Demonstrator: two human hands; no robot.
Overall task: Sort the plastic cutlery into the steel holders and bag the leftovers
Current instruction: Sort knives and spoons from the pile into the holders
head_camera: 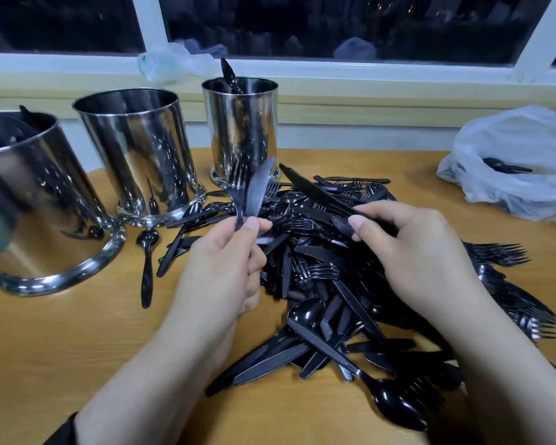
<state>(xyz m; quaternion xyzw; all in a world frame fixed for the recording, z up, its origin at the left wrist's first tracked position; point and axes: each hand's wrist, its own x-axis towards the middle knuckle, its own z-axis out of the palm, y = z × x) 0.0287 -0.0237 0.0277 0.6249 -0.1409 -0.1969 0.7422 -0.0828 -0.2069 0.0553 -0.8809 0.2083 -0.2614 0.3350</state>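
- The left hand [235, 252] is closed around the handles of a fork [238, 187] and a knife [259, 187]; both stand nearly upright, their tips pointing to the far side, the blade leaning slightly right.
- The right hand [411, 245] pinches a second knife [315, 191] by its handle; its long axis runs from near right to far left, with the tip toward the holders.
- A heap of black cutlery [334, 300] lies on the bench [77, 348] under and between both hands, the pieces pointing every way.
- Three steel holders stand at the far left: the left holder [39, 203], the middle holder [142, 155], and the right holder [243, 130], with a spoon [230, 75] sticking out of it.
- A white plastic bag [520, 162] lies at the far right with some cutlery inside.
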